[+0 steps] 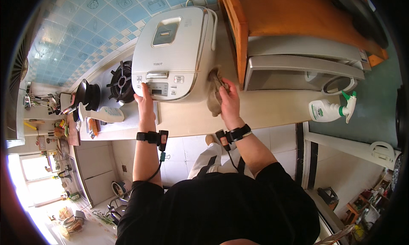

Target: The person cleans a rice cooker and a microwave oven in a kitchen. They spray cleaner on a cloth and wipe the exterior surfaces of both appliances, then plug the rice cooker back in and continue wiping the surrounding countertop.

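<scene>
A white TOSOT rice cooker point(172, 56) stands on the beige counter with its lid down. My left hand point(146, 106) holds its front left corner, one finger lying on the control panel point(157, 89) and the thumb out at the side. On the cooker's other side, my right hand point(230, 99) grips a crumpled brown-grey cloth point(213, 99). The cloth is bunched close to the cooker's right wall; whether it touches the wall I cannot tell.
Left of the cooker are a gas burner point(122, 81), a spray bottle point(110, 114) and a black wok point(85, 93). A silver microwave oven point(284, 74) sits under a wooden shelf point(297, 15) at right. Another spray bottle point(326, 111) lies near the counter's right end.
</scene>
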`<action>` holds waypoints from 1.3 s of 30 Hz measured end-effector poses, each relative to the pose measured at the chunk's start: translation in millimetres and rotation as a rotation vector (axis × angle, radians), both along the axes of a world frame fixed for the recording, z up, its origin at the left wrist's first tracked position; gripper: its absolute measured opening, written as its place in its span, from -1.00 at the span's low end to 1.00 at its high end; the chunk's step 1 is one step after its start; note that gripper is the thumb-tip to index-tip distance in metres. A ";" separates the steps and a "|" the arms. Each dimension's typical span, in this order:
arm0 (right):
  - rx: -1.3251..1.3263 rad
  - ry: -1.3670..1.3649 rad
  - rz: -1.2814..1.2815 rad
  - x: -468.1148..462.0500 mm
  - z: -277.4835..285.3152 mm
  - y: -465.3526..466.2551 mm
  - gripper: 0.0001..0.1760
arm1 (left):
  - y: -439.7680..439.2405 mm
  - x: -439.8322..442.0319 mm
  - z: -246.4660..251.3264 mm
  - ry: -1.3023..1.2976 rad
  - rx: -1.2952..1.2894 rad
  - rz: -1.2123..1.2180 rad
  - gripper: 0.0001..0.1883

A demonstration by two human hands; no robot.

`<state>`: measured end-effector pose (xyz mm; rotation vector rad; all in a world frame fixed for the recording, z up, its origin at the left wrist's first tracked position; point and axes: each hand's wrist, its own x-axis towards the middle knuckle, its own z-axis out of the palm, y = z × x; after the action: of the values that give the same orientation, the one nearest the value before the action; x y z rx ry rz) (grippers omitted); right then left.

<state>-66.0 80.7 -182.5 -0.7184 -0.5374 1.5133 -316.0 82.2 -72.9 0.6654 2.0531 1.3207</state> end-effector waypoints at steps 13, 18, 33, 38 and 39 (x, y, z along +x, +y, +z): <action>0.036 -0.008 -0.200 -42.2 49.7 75.5 -0.50 | 8.2 -30.9 -14.4 -0.063 0.341 -0.225 -0.17; 0.319 -0.608 -0.387 -43.4 80.2 107.1 -0.54 | 7.9 -33.1 -17.6 -0.062 0.336 -0.271 -0.17; 0.444 -0.539 -0.133 -15.2 98.9 161.8 -0.55 | 9.6 -42.0 -12.1 -0.061 0.164 -0.228 -0.14; 0.464 -0.711 -0.270 -39.9 63.1 88.1 -0.50 | 10.6 -51.9 -12.5 -0.027 0.104 -0.241 -0.12; 0.485 -0.704 -0.257 -43.3 56.7 60.7 -0.49 | 11.6 -53.9 -10.7 -0.055 0.094 -0.254 -0.12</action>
<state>-109.3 141.3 -125.8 -0.8837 -1.2392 0.8091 -369.9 93.8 -83.6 0.8887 1.8036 1.2774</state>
